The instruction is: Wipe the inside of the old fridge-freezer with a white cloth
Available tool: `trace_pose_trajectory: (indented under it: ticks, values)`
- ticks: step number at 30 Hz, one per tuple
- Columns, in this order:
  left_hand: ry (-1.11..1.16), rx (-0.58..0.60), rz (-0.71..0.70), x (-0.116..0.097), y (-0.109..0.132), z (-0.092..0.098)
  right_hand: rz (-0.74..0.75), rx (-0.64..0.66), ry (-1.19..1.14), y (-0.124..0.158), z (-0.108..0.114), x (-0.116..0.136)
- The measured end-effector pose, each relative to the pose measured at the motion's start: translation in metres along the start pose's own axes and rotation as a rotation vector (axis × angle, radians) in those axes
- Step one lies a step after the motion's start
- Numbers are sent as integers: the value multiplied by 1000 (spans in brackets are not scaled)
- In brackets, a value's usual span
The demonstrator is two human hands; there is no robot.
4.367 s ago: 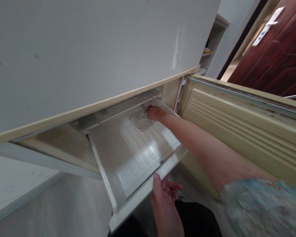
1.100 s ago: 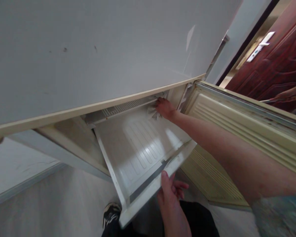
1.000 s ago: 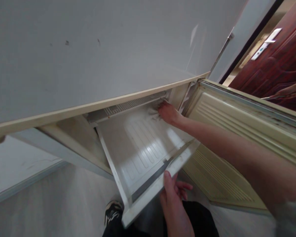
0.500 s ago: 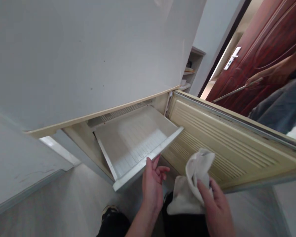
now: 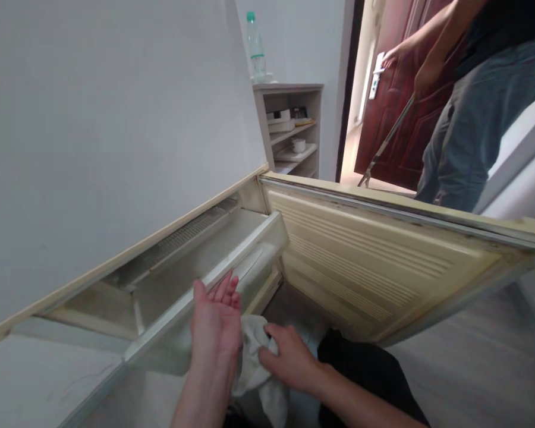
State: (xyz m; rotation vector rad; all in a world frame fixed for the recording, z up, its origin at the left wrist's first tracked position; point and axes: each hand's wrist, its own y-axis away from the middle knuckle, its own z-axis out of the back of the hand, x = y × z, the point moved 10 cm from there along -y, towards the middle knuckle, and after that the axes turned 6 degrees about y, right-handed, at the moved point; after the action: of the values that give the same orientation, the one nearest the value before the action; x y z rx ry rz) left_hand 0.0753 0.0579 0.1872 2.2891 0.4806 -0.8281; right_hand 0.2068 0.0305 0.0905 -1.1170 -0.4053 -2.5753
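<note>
My left hand (image 5: 216, 324) is at the front of a pale plastic freezer drawer (image 5: 178, 303), palm up. Its thumb lies on the top rim and the index finger goes under the lip, while the other fingers curl loosely. A whitish cloth (image 5: 254, 353) hangs bunched in my right hand (image 5: 294, 359), low in front of the drawer and close beside my left wrist. The drawer sits partly pulled out of the freezer compartment. To its right the cream freezer door (image 5: 339, 255) stands swung open.
The white upper fridge door (image 5: 116, 119) rises above the drawer. Behind it stands a shelf unit (image 5: 289, 87) with a plastic bottle (image 5: 256, 50) on top. Another person (image 5: 472, 119) holds a long stick (image 5: 390, 137) by a dark red door (image 5: 392, 142). My knee (image 5: 365, 374) is beneath the open freezer door.
My view has swung right and lowered. The drawer's front now faces me more upright. The cloth has come down and left, close to my left hand. The other person has a hand at the door handle.
</note>
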Motion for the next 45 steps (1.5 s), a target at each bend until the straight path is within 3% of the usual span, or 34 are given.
trace_pose_trajectory:
  ticks: [3, 9, 12, 17, 27, 30, 36, 40, 45]
  values:
    - [-11, -27, -21, -2, -8, 0, -45, -6, 4, -4, -9, -1]
    - [-74, -19, 47, 24, -30, 23, 121, 49, 94, 0, -31, 32]
    - [-81, 11, -58, 8, -47, 16, 160, 83, 131, 1, -35, 42]
    - [-65, -23, -20, -12, -85, 4, 192, 127, 184, 2, -39, 47]
    - [1, 37, -37, -41, -147, -8, 175, 187, 202, 4, -40, 42]
    - [14, 43, -9, -25, -153, 0, 167, 189, 206, 5, -37, 37]
    - [86, -139, 271, 59, -160, 59, 142, 157, 190, 5, -28, 16]
    - [255, -109, 295, 82, -177, 57, 102, 209, 205, 5, -25, 0]
    - [354, -101, 211, 78, -195, 42, 73, 280, 220, 4, -24, -7]
